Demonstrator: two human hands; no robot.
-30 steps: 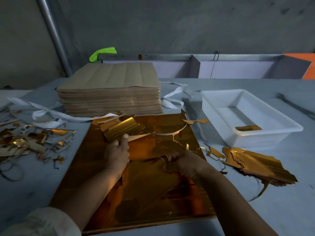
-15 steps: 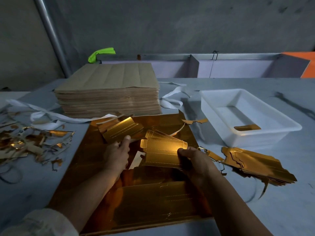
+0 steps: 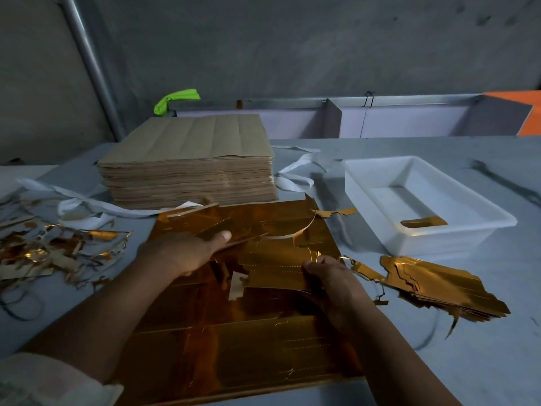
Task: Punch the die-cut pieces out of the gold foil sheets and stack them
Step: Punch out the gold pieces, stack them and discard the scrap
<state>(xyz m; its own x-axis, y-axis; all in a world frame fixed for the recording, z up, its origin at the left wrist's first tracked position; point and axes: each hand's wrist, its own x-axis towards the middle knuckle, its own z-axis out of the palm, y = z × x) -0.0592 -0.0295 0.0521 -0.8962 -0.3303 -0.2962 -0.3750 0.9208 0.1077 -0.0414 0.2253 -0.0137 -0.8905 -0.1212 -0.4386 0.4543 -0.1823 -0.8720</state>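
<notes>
A stack of gold foil sheets [image 3: 234, 347] lies on the table in front of me, its top sheet torn and partly punched out. My left hand [image 3: 187, 253] grips a gold die-cut piece [image 3: 210, 222] at the sheet's far left, thumb on top. My right hand [image 3: 330, 276] pinches the right edge of another punched gold piece [image 3: 272, 268] lying low over the sheet's middle. A pile of punched gold pieces [image 3: 439, 285] lies fanned out on the table to the right.
A tall stack of brown sheets [image 3: 187, 162] stands behind the foil. A white plastic tub [image 3: 468, 238] at the right holds one gold piece [image 3: 423, 222]. Gold scrap trimmings [image 3: 52, 253] and white strips [image 3: 87, 203] litter the left side.
My right hand has lowered its gold piece from a raised tilt down flat onto the sheet. My left hand shifted right, laying its piece lower over the sheet's far edge.
</notes>
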